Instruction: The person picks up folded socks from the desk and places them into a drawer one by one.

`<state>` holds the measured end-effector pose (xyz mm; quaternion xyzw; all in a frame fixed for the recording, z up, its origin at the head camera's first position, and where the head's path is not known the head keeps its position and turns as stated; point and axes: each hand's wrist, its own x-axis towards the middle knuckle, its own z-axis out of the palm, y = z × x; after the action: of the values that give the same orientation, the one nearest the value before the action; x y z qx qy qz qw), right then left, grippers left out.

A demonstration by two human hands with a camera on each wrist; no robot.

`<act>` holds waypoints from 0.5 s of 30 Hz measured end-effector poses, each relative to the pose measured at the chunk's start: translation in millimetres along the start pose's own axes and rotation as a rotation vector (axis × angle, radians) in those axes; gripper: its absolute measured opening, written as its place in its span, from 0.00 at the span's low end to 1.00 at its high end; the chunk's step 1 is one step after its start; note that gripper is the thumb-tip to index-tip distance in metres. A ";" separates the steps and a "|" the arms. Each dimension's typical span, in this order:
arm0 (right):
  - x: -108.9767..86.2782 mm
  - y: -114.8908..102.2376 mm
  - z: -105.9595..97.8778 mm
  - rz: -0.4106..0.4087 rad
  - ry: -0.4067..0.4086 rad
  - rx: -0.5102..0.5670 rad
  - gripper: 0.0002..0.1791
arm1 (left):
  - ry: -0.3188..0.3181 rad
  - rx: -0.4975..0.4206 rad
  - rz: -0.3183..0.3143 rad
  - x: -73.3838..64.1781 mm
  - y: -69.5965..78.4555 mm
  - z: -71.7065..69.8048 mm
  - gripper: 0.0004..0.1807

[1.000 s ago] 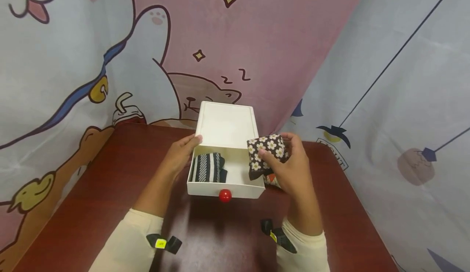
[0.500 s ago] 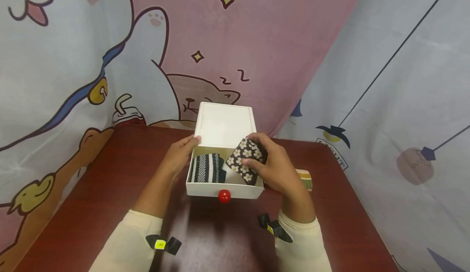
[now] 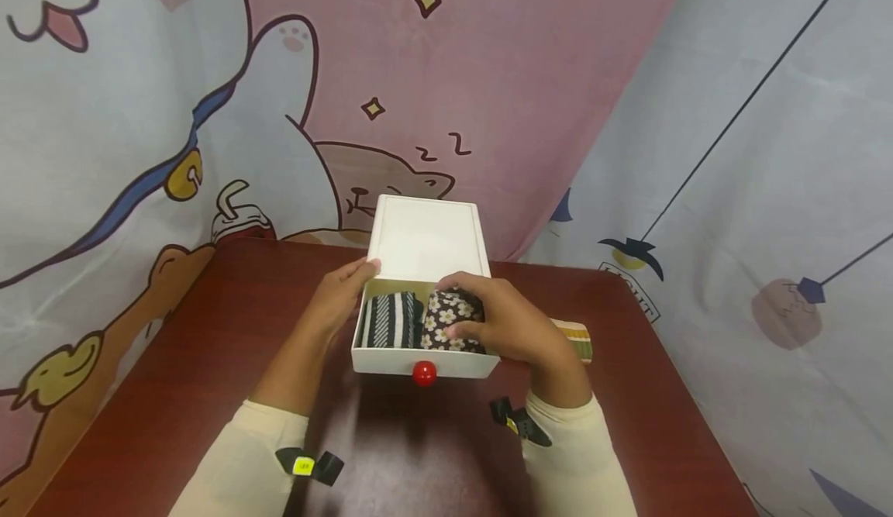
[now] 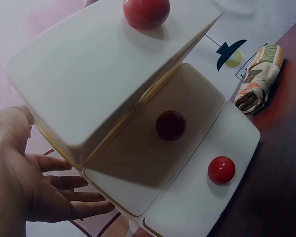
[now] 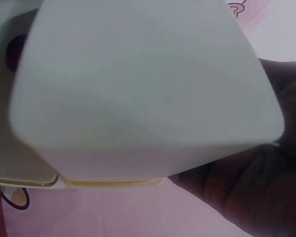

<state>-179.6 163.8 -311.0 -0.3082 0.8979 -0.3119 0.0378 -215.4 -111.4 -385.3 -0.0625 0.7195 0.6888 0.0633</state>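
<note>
A white drawer unit [image 3: 429, 238] stands on the table with its top drawer [image 3: 391, 362] pulled out, a red knob on the front. Black-and-white striped folded socks [image 3: 393, 319] fill the drawer's left half. Beside them, in the right half, are dark folded socks [image 3: 439, 322] with white daisies. My right hand [image 3: 509, 319] holds these, thumb in front and fingers over the back. The left hand [image 3: 338, 296] rests against the unit's left side, thumb at the top edge. In the left wrist view its fingers [image 4: 69, 195] lie fairly straight along the side. In the right wrist view the drawer hides the socks.
Two lower drawers with red knobs [image 4: 221, 170] sit closed below. Rolled patterned socks [image 4: 259, 81] lie on the dark red table [image 3: 628, 424] to the right of the unit. Printed cloth walls [image 3: 523, 75] enclose the table's back and sides.
My right hand has brought the daisy socks from the drawer's right edge leftward and down into it. The rolled socks on the table have come into clearer view. The left hand stays put.
</note>
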 end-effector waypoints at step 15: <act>7.8 -5.9 9.5 0.068 -0.120 -0.052 0.26 | -0.007 0.012 0.007 -3.7 1.7 0.2 0.40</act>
<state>-180.3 150.6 -314.2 -0.2964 0.9118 -0.2682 0.0941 -212.1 -111.1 -383.0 -0.0572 0.7235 0.6850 0.0641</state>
